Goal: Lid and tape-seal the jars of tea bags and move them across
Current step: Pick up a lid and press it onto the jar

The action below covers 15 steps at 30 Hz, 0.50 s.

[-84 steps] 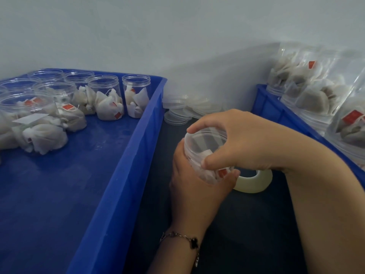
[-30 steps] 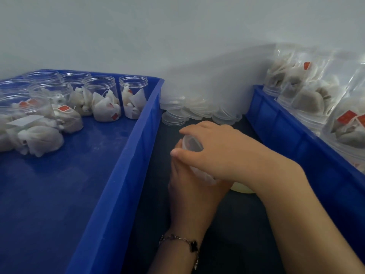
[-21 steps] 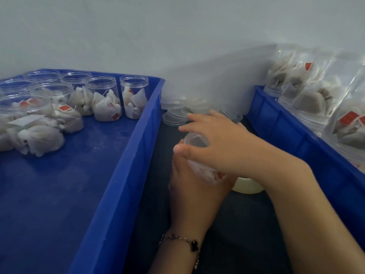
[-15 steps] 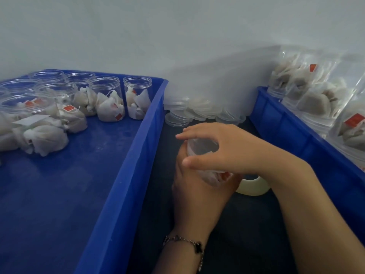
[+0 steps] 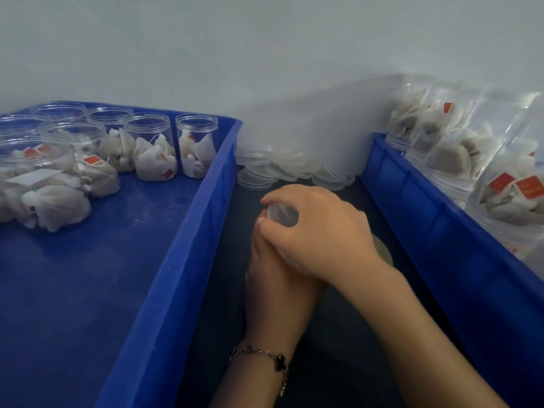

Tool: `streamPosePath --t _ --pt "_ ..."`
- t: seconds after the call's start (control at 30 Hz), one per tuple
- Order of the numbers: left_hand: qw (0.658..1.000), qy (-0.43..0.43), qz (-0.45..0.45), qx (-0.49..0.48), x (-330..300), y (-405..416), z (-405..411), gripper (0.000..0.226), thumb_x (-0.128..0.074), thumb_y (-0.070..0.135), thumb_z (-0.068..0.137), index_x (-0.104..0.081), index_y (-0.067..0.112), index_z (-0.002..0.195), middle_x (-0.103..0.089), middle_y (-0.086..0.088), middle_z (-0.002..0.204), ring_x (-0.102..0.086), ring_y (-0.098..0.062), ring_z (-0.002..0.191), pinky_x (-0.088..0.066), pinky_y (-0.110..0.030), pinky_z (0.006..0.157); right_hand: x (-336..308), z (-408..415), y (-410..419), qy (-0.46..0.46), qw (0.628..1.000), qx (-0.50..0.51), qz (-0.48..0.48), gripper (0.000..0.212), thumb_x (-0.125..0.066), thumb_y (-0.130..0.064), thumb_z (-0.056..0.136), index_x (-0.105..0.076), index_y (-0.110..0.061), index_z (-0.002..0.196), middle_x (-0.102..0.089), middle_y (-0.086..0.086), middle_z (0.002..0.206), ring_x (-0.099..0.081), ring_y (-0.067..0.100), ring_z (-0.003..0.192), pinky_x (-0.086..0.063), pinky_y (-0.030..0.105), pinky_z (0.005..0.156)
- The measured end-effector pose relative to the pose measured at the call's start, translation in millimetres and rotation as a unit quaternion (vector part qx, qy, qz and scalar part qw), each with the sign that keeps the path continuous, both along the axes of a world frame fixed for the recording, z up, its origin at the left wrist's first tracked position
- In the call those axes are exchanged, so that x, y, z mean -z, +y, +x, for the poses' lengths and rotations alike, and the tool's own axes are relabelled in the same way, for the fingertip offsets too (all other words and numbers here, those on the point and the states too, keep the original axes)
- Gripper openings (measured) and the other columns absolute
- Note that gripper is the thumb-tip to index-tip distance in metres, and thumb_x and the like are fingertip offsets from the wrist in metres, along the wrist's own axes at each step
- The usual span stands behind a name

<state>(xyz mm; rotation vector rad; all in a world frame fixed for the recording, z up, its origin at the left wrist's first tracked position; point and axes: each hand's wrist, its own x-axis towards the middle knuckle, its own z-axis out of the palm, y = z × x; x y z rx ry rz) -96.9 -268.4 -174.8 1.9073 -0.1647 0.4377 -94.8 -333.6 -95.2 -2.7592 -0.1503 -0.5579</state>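
**Holding one jar between two crates**

Standing in the left blue crate (image 5: 164, 260), at upper left of the frame, are open jars (image 5: 150, 145) with tea bags. In the centre, the left hand (image 5: 276, 278) grips the jar (image 5: 281, 213) from below and the right hand (image 5: 323, 231) curls over its top. Loose lids (image 5: 265, 172) lie behind. The right blue crate (image 5: 441, 231) holds lidded jars (image 5: 447, 148). The table (image 5: 338, 363) is dark, the wall pale.

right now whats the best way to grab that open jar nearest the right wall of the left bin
Grip the open jar around its clear side wall just under the threaded rim, coming down from above and the front. It stands upright with no lid, tea bags sit low inside, and the left bin wall rises close on its right. Another jar stands close on its left, so place fingers front and back.
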Motion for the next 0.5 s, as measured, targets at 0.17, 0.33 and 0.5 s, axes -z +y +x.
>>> streamPosePath --t 0.17,0.33,0.5 --pt "0.998 0.004 -0.055 0.023 -5 0 -6 0.106 -0.070 0.067 0.039 -0.024 0.044 0.133 -0.041 0.027 0.120 -0.043 0.018 0.099 -0.033 -0.004 0.075 26 -18 -27 -0.108 0.914 0.032 0.389 0.026 -0.045 -0.044 0.087 -0.059 -0.044 0.108 -0.064 -0.022 0.105 -0.056 -0.006 0.103 -0.045 0.023 0.088" --pt "0.997 0.006 -0.066 0.028 -1 -1 -2 0.129 -0.071 0.070 0.031 -0.022 0.029 0.143 -0.038 0.009 0.142 -0.038 -0.005 0.128 -0.034 -0.019 0.095 64 -33 -71 0.072 0.973 0.120 0.182 0.048 -0.048 -0.041 0.094 -0.037 -0.033 0.140 -0.043 -0.012 0.143 -0.046 0.007 0.121 -0.040 0.029 0.096" --pt "0.999 -0.039 -0.028 0.003 -1 2 -3 0.126 -0.053 0.078 0.045 -0.016 0.015 0.148 -0.027 -0.004 0.150 -0.027 -0.018 0.136 -0.027 -0.028 0.106 81 -31 -71 0.153 0.986 0.071 -0.016 0.059 -0.048 -0.047 0.094 -0.031 -0.027 0.146 -0.039 -0.008 0.147 -0.026 0.013 0.139 -0.022 0.030 0.112"
